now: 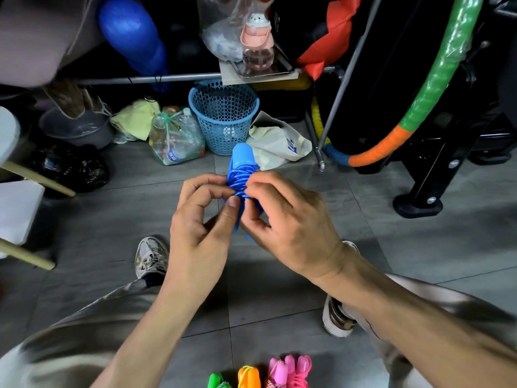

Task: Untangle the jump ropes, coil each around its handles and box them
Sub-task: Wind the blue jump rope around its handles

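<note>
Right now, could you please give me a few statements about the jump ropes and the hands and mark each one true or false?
1. Both hands, left and right, grip the blue jump rope. True.
2. The blue rope hangs loose and uncoiled. False: it is wound round its handles.
3. The blue mesh basket stands on the floor beyond the hands. True.
4. The pink jump rope lies inside that basket. False: it lies on the floor near the person, beside the orange jump rope.

Blue jump rope (pixel 241 180); perforated light-blue basket (pixel 223 116); grey floor tiles (pixel 279 289).
</note>
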`<state>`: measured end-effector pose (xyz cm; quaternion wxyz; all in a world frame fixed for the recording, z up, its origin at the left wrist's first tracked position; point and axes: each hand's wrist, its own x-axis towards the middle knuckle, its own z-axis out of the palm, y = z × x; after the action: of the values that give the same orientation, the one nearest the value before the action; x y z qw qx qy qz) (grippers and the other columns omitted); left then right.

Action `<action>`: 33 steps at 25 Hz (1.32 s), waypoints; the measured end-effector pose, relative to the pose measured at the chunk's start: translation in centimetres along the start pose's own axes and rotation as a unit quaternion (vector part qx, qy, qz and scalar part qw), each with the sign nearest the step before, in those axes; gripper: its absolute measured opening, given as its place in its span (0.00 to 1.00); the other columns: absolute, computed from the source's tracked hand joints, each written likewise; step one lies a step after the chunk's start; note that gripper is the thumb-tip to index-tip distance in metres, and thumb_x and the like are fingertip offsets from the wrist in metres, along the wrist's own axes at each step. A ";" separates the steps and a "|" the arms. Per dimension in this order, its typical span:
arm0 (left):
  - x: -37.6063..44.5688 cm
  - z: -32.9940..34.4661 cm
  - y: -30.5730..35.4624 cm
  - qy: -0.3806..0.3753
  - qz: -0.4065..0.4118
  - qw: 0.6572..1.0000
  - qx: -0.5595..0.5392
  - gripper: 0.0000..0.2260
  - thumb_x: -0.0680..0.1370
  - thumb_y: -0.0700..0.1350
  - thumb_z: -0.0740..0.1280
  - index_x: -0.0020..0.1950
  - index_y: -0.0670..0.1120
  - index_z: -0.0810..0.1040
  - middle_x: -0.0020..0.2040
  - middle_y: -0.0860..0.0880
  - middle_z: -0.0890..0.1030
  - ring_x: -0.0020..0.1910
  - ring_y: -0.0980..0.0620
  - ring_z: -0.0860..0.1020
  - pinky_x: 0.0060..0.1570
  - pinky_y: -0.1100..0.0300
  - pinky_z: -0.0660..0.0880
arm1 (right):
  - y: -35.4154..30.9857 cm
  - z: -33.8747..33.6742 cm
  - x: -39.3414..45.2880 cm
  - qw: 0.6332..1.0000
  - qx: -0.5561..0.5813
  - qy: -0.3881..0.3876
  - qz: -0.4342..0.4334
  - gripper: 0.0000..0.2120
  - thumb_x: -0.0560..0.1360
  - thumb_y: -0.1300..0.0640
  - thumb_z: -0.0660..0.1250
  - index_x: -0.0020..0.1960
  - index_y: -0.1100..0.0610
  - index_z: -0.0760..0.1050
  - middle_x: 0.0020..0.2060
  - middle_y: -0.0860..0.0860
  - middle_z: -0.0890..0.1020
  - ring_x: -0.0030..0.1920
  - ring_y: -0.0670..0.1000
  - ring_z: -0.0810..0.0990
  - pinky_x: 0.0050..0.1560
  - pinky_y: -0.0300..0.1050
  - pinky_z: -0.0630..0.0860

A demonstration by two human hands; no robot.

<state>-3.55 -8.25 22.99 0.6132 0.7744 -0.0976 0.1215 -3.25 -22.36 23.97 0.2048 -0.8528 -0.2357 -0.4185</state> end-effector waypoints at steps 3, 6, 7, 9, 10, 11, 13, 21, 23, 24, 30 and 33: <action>0.1 0.2 -0.8 0.015 -0.049 0.995 -0.081 0.07 0.74 0.49 0.68 0.50 0.50 0.78 0.54 0.48 0.80 0.57 0.49 0.78 0.57 0.37 0.74 | 0.3 -0.2 0.1 0.998 0.047 -0.030 0.038 0.06 0.75 0.63 0.64 0.44 0.66 0.77 0.46 0.57 0.81 0.40 0.55 0.82 0.37 0.50 0.79; 0.5 -0.1 -1.6 0.008 -0.066 0.985 -0.158 0.09 0.72 0.47 0.71 0.50 0.50 0.77 0.52 0.44 0.79 0.55 0.47 0.77 0.57 0.39 0.73 | 0.8 -0.5 0.2 0.947 0.266 -0.058 0.170 0.05 0.76 0.65 0.63 0.48 0.67 0.74 0.47 0.58 0.78 0.49 0.55 0.81 0.45 0.50 0.80; 0.6 -0.1 -1.5 0.003 -0.051 0.984 -0.169 0.09 0.72 0.44 0.72 0.50 0.47 0.76 0.52 0.44 0.78 0.55 0.49 0.77 0.57 0.45 0.74 | 0.8 -0.5 0.2 0.916 0.327 -0.054 0.226 0.04 0.77 0.65 0.63 0.48 0.67 0.73 0.47 0.59 0.78 0.49 0.56 0.81 0.46 0.48 0.80; 0.6 -0.2 -0.9 -0.002 -0.013 0.984 -0.177 0.11 0.71 0.35 0.73 0.50 0.43 0.75 0.52 0.44 0.76 0.54 0.52 0.76 0.53 0.62 0.74 | 0.5 -0.5 0.3 0.835 0.427 -0.029 0.347 0.04 0.77 0.62 0.63 0.49 0.63 0.74 0.45 0.60 0.80 0.49 0.58 0.81 0.47 0.50 0.78; 0.5 -0.1 -0.6 0.002 -0.003 0.984 -0.177 0.13 0.70 0.32 0.73 0.50 0.42 0.74 0.53 0.43 0.75 0.55 0.53 0.76 0.51 0.66 0.74 | 0.4 -0.4 0.4 0.785 0.476 -0.017 0.396 0.04 0.76 0.61 0.64 0.48 0.61 0.75 0.45 0.59 0.82 0.49 0.58 0.82 0.51 0.52 0.78; 0.4 0.0 -0.3 0.012 -0.009 0.983 -0.184 0.16 0.68 0.30 0.73 0.52 0.42 0.73 0.55 0.43 0.75 0.56 0.53 0.76 0.49 0.67 0.74 | 0.4 -0.3 0.4 0.741 0.518 -0.010 0.428 0.03 0.75 0.61 0.65 0.48 0.61 0.75 0.45 0.57 0.83 0.50 0.55 0.82 0.54 0.52 0.77; 0.4 0.2 -0.3 0.046 -0.098 0.962 -0.250 0.25 0.66 0.31 0.73 0.58 0.46 0.72 0.61 0.46 0.74 0.57 0.51 0.77 0.45 0.66 0.76 | 0.4 -0.2 0.4 0.714 0.553 -0.015 0.429 0.04 0.75 0.64 0.65 0.49 0.62 0.75 0.47 0.57 0.83 0.53 0.51 0.82 0.58 0.47 0.77; 0.3 0.5 -1.9 0.006 -0.253 0.926 -0.279 0.35 0.61 0.36 0.75 0.66 0.52 0.73 0.63 0.44 0.78 0.48 0.49 0.82 0.43 0.58 0.79 | 0.1 -0.2 -0.1 0.690 0.548 -0.043 0.470 0.14 0.67 0.63 0.70 0.52 0.56 0.77 0.49 0.45 0.83 0.58 0.45 0.79 0.55 0.38 0.76; -0.3 0.6 -2.1 -0.015 -0.204 0.955 -0.216 0.34 0.61 0.37 0.76 0.65 0.52 0.74 0.61 0.50 0.79 0.55 0.49 0.81 0.49 0.57 0.79 | -0.1 0.0 -0.4 0.695 0.495 -0.033 0.521 0.17 0.70 0.59 0.73 0.57 0.53 0.75 0.54 0.46 0.81 0.58 0.41 0.78 0.51 0.33 0.75; -0.7 0.8 -2.1 -0.039 -0.172 0.966 -0.188 0.34 0.61 0.36 0.77 0.65 0.51 0.73 0.61 0.51 0.79 0.57 0.50 0.80 0.50 0.58 0.79 | -0.1 0.1 -0.7 0.694 0.463 -0.053 0.549 0.18 0.72 0.57 0.74 0.59 0.50 0.73 0.55 0.46 0.80 0.55 0.39 0.79 0.48 0.31 0.75; -3.7 -0.2 -4.1 -0.257 -0.148 0.950 -0.093 0.36 0.66 0.36 0.78 0.69 0.53 0.69 0.66 0.55 0.74 0.63 0.52 0.75 0.53 0.53 0.79 | 0.4 0.5 -4.1 0.601 0.403 -0.212 0.656 0.16 0.73 0.58 0.71 0.59 0.52 0.73 0.45 0.48 0.83 0.41 0.46 0.83 0.39 0.43 0.80; -5.9 -1.7 -7.2 -0.333 -0.216 0.917 -0.029 0.27 0.68 0.41 0.77 0.64 0.54 0.73 0.59 0.54 0.78 0.59 0.55 0.77 0.56 0.59 0.76 | -0.2 2.6 -9.5 0.555 0.349 -0.254 0.711 0.13 0.71 0.54 0.71 0.54 0.56 0.77 0.41 0.51 0.83 0.37 0.49 0.81 0.31 0.38 0.73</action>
<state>-7.07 -4.91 14.86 0.5792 0.7539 -0.1299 -0.2815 -6.93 -22.96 14.87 0.6489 -0.6759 0.2779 0.2117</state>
